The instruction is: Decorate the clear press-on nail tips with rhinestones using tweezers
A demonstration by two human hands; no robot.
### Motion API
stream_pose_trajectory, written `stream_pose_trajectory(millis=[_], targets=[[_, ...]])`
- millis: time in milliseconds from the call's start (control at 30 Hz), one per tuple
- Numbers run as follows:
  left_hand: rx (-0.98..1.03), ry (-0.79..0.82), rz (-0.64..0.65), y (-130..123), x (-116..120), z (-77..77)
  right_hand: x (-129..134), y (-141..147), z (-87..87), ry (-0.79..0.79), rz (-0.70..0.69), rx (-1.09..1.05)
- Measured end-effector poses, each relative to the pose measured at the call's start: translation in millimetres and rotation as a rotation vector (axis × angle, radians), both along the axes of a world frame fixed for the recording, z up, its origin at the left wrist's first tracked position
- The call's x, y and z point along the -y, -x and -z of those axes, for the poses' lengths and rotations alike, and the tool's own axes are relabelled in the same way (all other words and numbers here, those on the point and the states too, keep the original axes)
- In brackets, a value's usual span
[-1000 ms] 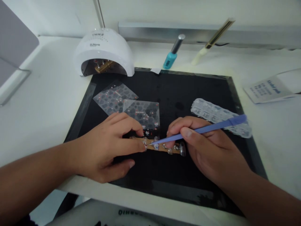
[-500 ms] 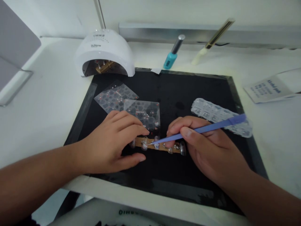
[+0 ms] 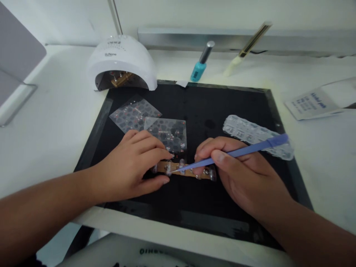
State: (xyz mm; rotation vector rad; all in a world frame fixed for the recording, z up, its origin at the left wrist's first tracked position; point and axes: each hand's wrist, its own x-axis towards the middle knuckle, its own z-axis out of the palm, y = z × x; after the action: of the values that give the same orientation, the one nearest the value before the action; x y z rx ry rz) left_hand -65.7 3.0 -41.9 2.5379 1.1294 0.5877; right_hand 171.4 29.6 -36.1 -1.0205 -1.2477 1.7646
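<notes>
A wooden display strip (image 3: 175, 172) with several clear false nails stands on the black mat. My right hand (image 3: 236, 167) grips blue-purple tweezers (image 3: 247, 149), their fine tip at a clear false nail (image 3: 168, 168) near the strip's left end. Some fingers of that hand rest by the strip's right part and hide a bit of it. Around the left end lies my left hand (image 3: 136, 167), thumb and forefinger apart on either side of the strip; whether they touch it, I cannot tell. Two clear sticker sheets (image 3: 179, 130) lie just beyond this hand.
A white nail lamp (image 3: 125, 59) at the back left has another wooden strip (image 3: 122, 79) inside. Behind the black mat (image 3: 203, 211) stand a turquoise polish bottle (image 3: 198, 71) and a pale bottle with a long cap (image 3: 235, 63). A clear plastic case (image 3: 244, 128) and an alcohol pad packet (image 3: 308, 104) lie right.
The tweezers' tip has shifted slightly downward on the same false nail. Both hands keep nearly the same pose, and the whole view has slid a little.
</notes>
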Motion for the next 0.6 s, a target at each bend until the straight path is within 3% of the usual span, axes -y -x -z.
stream_pose_trajectory(millis=[600], targets=[[-0.009,0.026,0.011,0.6,-0.9,-1.3,-2.0,-1.4,-1.0,-0.04,-0.049,-0.039]])
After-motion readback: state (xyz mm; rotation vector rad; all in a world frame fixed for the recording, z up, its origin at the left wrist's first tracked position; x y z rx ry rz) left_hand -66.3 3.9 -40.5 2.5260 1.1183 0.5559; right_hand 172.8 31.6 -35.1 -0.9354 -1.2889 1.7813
